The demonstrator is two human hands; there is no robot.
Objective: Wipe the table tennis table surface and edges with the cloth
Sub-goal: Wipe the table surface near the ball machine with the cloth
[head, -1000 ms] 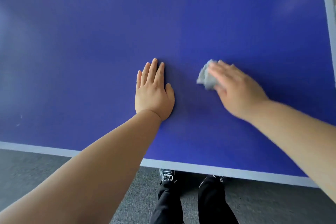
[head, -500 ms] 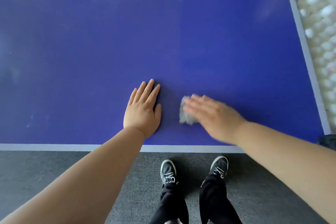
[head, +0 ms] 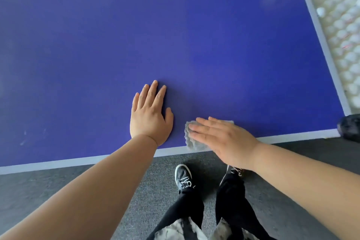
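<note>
Cloth (head: 191, 142) lies at the near edge of the table (head: 175, 35), under the right hand (head: 224, 138). It is grey and crumpled. Its lower part covers the pale stripe (head: 78, 160) that runs along this edge, and a small corner of it shows behind the fingers. The right hand presses on it from above: the fingers are straight, close together, and point to the left. They are not curled round the cloth, so the hand only pushes it flat against the table. The heel of this hand is already past the edge, above the floor (head: 58, 191).

The left hand (head: 149, 115) rests palm down on the blue surface, just beside the cloth, with a narrow gap between them. Its fingers are straight, a little spread, and point away from the person. It holds nothing.

Some faint pale marks (head: 24, 138) are on the surface far to the left. The same pale stripe also follows the right edge of the table. Beyond that edge there are many white balls (head: 339, 25), blurred. Near the table corner is a dark object (head: 349, 128); I cannot tell what it is.

The floor is a grey carpet. Below the table edge stand the person's black shoes (head: 183, 177) with white laces, and black trousers (head: 194, 206) above them.
</note>
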